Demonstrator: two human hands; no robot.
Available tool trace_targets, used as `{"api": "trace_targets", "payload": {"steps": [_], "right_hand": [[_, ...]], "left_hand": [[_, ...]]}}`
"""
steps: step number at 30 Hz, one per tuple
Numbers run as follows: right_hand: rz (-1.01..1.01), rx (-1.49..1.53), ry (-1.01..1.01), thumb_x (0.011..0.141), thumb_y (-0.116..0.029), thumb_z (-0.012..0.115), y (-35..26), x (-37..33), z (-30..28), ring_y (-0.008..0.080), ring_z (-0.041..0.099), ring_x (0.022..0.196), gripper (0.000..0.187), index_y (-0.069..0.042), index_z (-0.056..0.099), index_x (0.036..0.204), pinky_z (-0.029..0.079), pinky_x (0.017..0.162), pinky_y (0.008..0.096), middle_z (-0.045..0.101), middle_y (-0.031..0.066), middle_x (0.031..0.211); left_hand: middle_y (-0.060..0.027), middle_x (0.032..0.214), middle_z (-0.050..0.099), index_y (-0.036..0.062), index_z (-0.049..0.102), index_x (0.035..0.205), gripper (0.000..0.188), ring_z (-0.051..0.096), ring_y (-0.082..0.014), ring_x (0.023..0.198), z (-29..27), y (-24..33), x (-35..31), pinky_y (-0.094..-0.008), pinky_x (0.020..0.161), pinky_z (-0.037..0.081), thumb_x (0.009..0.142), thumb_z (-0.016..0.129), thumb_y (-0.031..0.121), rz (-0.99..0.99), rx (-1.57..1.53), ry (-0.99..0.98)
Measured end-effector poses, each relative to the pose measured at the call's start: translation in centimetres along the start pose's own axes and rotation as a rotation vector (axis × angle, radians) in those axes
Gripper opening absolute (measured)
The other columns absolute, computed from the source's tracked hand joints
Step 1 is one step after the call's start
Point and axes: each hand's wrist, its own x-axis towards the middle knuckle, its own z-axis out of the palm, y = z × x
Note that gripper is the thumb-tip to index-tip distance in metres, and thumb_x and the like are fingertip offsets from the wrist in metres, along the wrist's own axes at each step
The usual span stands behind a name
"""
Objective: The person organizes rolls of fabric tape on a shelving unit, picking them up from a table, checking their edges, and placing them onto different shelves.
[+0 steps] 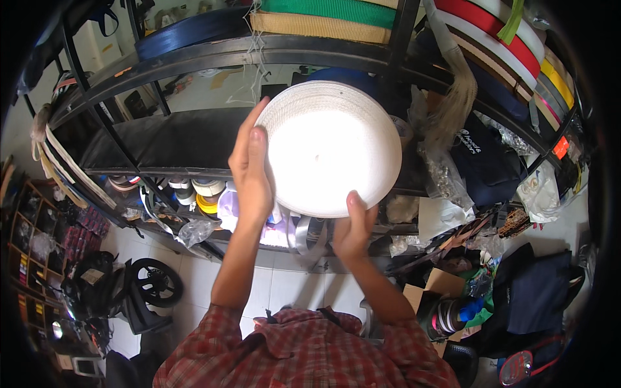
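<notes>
Before a black metal shelving rack (194, 55), both forearms rise from the lower edge, out of red plaid sleeves (304, 352), to hold a large white roll of webbing (330, 145) up in front of the middle shelf. On the left side, the left hand (249, 171) stands nearly upright, fingers straight and together, the palm pressed flat against the roll's left edge and the fingertips reaching up along its rim. Further right, the right hand (352, 229) cups the roll from below, its thumb laid up over the flat white face while the remaining fingers go behind the disc and cannot be seen. So both hands are grasping the roll between them, one at the side and one underneath, with the roll's flat face turned toward the camera. The roll hides much of the shelf behind it, and how thick it is cannot be made out from this angle. Below the left hand, small tape rolls (197, 191) sit on a lower shelf, partly screened by the rack's bars. At the far right, stacked coloured webbing rolls (517, 45) are cut off by the dark rim of the view, and clear plastic bags (446, 174) there hold contents too blurred to identify.
</notes>
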Motion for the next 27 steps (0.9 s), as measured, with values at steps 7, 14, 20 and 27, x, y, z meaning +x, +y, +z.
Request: {"api": "trace_targets", "payload": {"steps": [7,14,20,27], "right_hand": [[0.161,0.028,-0.126,0.09,-0.026,0.053,-3.3,4.6,-0.9,0.0208,0.057,0.098,0.038,-0.001,0.045,0.118,0.049,0.079,0.0306,0.052,0.0165,0.111],[0.057,0.245,0.168,0.096,-0.035,0.049,-2.4,3.8,1.8,0.0228,0.052,0.108,0.043,-0.004,0.04,0.124,0.042,0.093,0.0348,0.05,0.0146,0.119],[0.144,0.119,0.179,0.099,-0.036,0.043,-1.3,3.2,3.7,0.0217,0.049,0.112,0.043,-0.005,0.037,0.127,0.037,0.097,0.0338,0.047,0.0148,0.123],[0.322,0.204,-0.396,0.083,-0.026,0.066,-4.9,8.5,0.2,0.0199,0.05,0.107,0.054,0.002,0.041,0.122,0.039,0.094,0.0318,0.053,0.0164,0.113]], "left_hand": [[-0.0118,0.117,0.057,-0.0006,0.054,0.126,0.042,0.053,-0.0184,0.108,-1.4,-0.2,-0.9,-0.0302,0.097,0.037,0.099,0.044,0.03,0.064,0.312,-0.138],[-0.013,0.139,0.037,0.0022,0.027,0.142,0.057,0.037,-0.0213,0.127,1.7,-2.2,-4.4,-0.0327,0.106,0.028,0.101,0.032,0.042,-0.193,-0.025,0.143],[-0.0176,0.147,0.02,0.0016,0.012,0.145,0.061,0.021,-0.0238,0.136,3.2,-3.4,-7.3,-0.0357,0.112,0.014,0.101,0.033,0.037,-0.165,0.016,0.237],[-0.0189,0.131,0.046,0.0002,0.03,0.141,0.062,0.048,-0.0254,0.118,-1.7,-0.3,-1.0,-0.0338,0.101,0.036,0.092,0.051,0.031,-0.177,0.068,0.01]]}}
